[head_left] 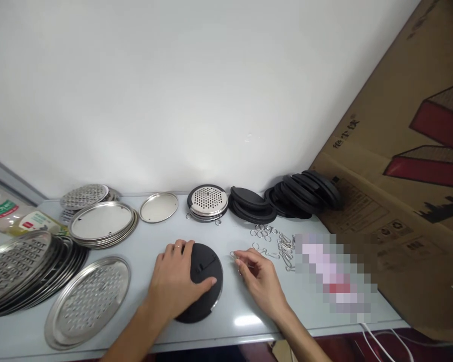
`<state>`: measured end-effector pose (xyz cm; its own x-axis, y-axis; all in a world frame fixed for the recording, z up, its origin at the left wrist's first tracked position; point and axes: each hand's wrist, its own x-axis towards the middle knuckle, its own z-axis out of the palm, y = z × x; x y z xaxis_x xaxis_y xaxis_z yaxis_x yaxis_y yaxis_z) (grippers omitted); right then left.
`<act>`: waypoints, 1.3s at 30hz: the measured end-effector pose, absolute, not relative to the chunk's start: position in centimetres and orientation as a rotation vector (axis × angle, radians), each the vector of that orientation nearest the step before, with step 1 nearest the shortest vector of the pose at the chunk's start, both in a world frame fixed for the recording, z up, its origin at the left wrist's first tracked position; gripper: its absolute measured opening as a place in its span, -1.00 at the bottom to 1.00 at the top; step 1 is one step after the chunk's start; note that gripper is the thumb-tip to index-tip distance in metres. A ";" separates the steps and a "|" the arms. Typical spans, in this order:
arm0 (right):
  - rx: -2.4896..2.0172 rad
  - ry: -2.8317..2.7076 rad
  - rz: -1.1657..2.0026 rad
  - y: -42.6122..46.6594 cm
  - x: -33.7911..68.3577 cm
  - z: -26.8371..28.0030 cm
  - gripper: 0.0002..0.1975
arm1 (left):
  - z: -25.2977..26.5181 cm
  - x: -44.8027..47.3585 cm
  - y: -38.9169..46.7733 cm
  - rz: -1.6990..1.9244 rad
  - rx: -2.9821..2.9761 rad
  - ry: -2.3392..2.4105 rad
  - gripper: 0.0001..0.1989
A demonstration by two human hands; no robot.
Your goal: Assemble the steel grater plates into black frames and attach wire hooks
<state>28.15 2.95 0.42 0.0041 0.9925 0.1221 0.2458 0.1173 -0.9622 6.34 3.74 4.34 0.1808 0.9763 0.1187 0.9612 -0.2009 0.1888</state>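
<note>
A black round disc [206, 281] with a small slot and hook-like marks in its face lies on the table in front of me. Over its left side rests my left hand [173, 281], fingers around the far left edge and thumb across the top, holding it. Just right of the disc, my right hand [260, 281] pinches a small metal ring [232, 255] between thumb and fingertips. Beyond that hand lie several loose metal rings [262, 231] and a bunch of wire hooks [285, 251].
Perforated metal discs [90, 296] and stacked grater discs [18, 271] lie left, with plain metal plates [101, 221] behind. Along the wall [211, 100] sit an assembled disc stack [208, 201] and black discs [305, 193]. A cardboard box [392, 201] leans at right, near a blurred patch.
</note>
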 end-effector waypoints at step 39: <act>-1.227 -1.801 0.796 2.2 26.2 0.8 -0.71 | 3.0 8.0 0.8 0.478 2.421 1.612 -0.44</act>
